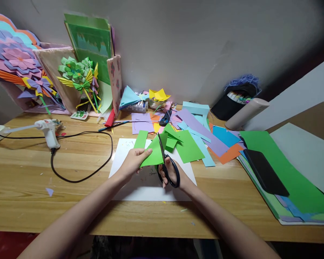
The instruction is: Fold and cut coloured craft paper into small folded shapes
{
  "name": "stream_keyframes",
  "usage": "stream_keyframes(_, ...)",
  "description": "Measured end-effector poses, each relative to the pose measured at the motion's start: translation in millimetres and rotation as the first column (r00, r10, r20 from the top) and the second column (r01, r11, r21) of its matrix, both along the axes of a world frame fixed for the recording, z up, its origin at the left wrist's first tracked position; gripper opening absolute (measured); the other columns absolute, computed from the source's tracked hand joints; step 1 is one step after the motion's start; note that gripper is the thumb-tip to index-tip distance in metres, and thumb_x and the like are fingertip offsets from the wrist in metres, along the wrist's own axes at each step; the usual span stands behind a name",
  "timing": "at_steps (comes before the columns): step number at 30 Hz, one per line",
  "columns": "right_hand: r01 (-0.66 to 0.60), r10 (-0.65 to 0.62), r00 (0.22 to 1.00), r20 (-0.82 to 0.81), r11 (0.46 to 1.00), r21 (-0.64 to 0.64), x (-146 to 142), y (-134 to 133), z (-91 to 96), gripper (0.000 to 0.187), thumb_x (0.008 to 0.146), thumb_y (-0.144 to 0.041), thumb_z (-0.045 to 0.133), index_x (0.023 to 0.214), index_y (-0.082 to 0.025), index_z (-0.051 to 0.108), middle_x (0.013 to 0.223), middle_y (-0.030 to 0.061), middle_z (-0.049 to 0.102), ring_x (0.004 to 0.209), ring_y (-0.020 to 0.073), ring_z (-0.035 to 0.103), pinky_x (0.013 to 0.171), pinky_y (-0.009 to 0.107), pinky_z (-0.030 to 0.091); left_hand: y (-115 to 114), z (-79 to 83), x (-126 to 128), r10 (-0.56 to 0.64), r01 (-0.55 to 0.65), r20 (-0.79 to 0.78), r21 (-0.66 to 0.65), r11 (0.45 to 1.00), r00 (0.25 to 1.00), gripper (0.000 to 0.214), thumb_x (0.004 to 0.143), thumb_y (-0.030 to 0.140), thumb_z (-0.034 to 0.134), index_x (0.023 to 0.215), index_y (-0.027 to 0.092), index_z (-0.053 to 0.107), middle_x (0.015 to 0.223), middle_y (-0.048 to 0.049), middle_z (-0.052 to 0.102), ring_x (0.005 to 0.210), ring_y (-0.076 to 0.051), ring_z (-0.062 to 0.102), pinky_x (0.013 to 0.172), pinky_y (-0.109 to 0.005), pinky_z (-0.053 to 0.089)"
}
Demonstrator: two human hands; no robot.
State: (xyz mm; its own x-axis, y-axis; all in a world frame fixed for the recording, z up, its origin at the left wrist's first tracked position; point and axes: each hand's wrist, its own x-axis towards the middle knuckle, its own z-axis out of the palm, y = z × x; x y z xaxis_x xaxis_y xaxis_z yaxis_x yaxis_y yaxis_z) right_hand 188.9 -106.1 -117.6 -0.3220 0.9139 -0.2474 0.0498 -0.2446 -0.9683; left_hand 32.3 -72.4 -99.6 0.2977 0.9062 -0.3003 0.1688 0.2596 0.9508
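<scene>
My left hand (133,160) pinches a green paper piece (153,154) by its left edge and holds it above a white sheet (148,187) on the wooden table. My right hand (172,175) has its fingers through the handles of black scissors (165,162). The scissor blades point away from me and lie against the right side of the green piece. More green offcuts (187,145) lie just beyond on the table.
A glue gun (49,130) with a black cord (81,176) rests at the left. Paper flower crafts (75,75) stand at the back left. Scattered coloured paper (205,133) covers the middle back. A paper stack (294,180) with a black phone (264,172) lies right. A marker case (239,97) stands behind.
</scene>
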Motion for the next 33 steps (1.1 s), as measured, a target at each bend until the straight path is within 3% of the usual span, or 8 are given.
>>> stream_keyframes(11, 0.005, -0.012, 0.994, -0.111, 0.998, -0.066, 3, 7, -2.8, 0.065, 0.061, -0.082, 0.028, 0.069, -0.018, 0.042, 0.044, -0.0086, 0.036, 0.028, 0.006, 0.036, 0.029, 0.022, 0.041, 0, 3.1, 1, 0.112, -0.112, 0.007, 0.015, 0.994, 0.994, 0.039, 0.071, 0.052, 0.052, 0.058, 0.016, 0.045, 0.044, 0.0076, 0.032, 0.034, -0.004, 0.029, 0.03, -0.014, 0.018)
stream_keyframes(15, 0.15, -0.179, 0.96, 0.214, 0.978, 0.146, 38, 22, 15.5, 0.052, 0.072, -0.068, 0.039, 0.072, -0.017, 0.047, 0.047, -0.0068, 0.039, 0.032, 0.0074, 0.039, 0.033, 0.021, 0.038, 4, 0.8, -2, 0.207, -0.206, -0.008, 0.04, 0.978, 0.978, 0.039, 0.071, 0.053, 0.05, 0.059, 0.017, 0.042, 0.044, 0.0076, 0.032, 0.035, -0.005, 0.031, 0.031, -0.014, 0.021)
stream_keyframes(18, 0.253, -0.477, 0.612, 0.631, 0.874, 0.415, 74, 33, 21.1, 0.036, 0.077, -0.053, 0.048, 0.07, -0.018, 0.052, 0.057, 0.0001, 0.052, 0.051, 0.014, 0.053, 0.047, 0.023, 0.04, 5, -4.4, 0, 0.163, -0.161, -0.044, 0.033, 0.986, 0.986, 0.04, 0.071, 0.055, 0.048, 0.061, 0.016, 0.044, 0.044, 0.0072, 0.034, 0.036, -0.006, 0.032, 0.031, -0.015, 0.024)
stream_keyframes(21, 0.228, -0.499, 0.208, 0.841, 0.861, 0.455, 95, 40, 13.7, 0.022, 0.078, -0.037, 0.053, 0.08, -0.016, 0.057, 0.077, 0.0106, 0.064, 0.074, 0.022, 0.06, 0.061, 0.027, 0.041, -1, -9.3, 8, 0.021, -0.02, -0.082, 0.016, 1.0, 0.996, 0.042, 0.071, 0.058, 0.046, 0.062, 0.017, 0.044, 0.046, 0.0068, 0.036, 0.037, -0.008, 0.034, 0.032, -0.018, 0.028)
stream_keyframes(23, 0.201, -0.424, 0.134, 0.896, 0.897, 0.394, 99, 43, 8.0, 0.021, 0.078, -0.032, 0.054, 0.086, -0.014, 0.059, 0.086, 0.0149, 0.065, 0.081, 0.0236, 0.06, 0.066, 0.028, 0.041, -9, -10.4, 16, -0.121, 0.121, -0.089, -0.007, 0.993, 0.989, 0.042, 0.07, 0.059, 0.047, 0.06, 0.019, 0.041, 0.049, 0.0066, 0.035, 0.041, -0.009, 0.036, 0.032, -0.019, 0.03)
stream_keyframes(26, 0.145, -0.428, 0.142, 0.892, 0.901, 0.41, 107, 43, 7.2, 0.023, 0.08, -0.033, 0.052, 0.088, -0.013, 0.061, 0.092, 0.0152, 0.064, 0.088, 0.0238, 0.059, 0.073, 0.029, 0.041, -21, -9.6, 26, -0.248, 0.25, -0.128, 0.003, 0.968, 0.96, 0.039, 0.072, 0.055, 0.047, 0.059, 0.019, 0.041, 0.054, 0.005, 0.039, 0.05, -0.012, 0.04, 0.039, -0.02, 0.035)
stream_keyframes(30, 0.237, -0.59, 0.093, 0.802, 0.795, 0.558, 155, 27, 16.2, 0.026, 0.082, -0.03, 0.05, 0.101, -0.015, 0.059, 0.103, 0.0131, 0.06, 0.098, 0.0224, 0.054, 0.083, 0.029, 0.038, -26, -9.8, 31, -0.264, 0.296, -0.227, 0.123, 0.947, 0.937, 0.034, 0.076, 0.049, 0.047, 0.06, 0.019, 0.047, 0.063, 0.0019, 0.052, 0.065, -0.016, 0.049, 0.064, -0.024, 0.043)
stream_keyframes(33, 0.461, -0.581, -0.159, 0.798, 0.671, 0.58, 213, 4, 16.1, 0.041, 0.077, -0.031, 0.057, 0.109, -0.007, 0.051, 0.108, 0.0199, 0.057, 0.104, 0.028, 0.05, 0.085, 0.035, 0.036, -24, -10.5, 31, -0.246, 0.29, -0.284, 0.122, 0.949, 0.927, 0.033, 0.076, 0.05, 0.046, 0.063, 0.019, 0.052, 0.069, -0.0004, 0.058, 0.073, -0.019, 0.053, 0.069, -0.025, 0.044)
